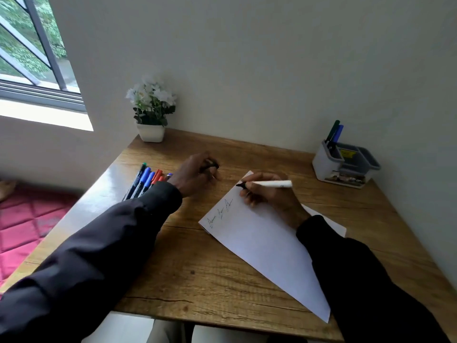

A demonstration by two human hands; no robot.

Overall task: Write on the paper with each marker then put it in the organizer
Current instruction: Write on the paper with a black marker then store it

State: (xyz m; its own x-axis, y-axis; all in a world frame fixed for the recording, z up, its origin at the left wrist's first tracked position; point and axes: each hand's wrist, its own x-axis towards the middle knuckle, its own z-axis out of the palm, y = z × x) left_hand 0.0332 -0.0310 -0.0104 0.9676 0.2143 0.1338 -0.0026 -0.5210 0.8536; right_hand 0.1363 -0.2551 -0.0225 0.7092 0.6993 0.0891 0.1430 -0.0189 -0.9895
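Right grip (262,194) pinching white marker (269,184) over paper (259,241); left grip (195,175) curled round black cap (210,167).

A white potted plant (150,112) stands at the wooden desk's (197,268) far corner (by the window (32,53)); a pink quilted cushion (22,224) lies left.

The left hand (195,177) is blurred, and the small dark thing (210,166) in its fingers cannot be identified. The left sleeve (103,243) hides the lower ends of the markers (146,180) on the table. The right forearm (346,263) covers part of the paper (259,238). The words on the paper are too small to read. The yellow label (347,153) inside the organizer (343,164) is unreadable.
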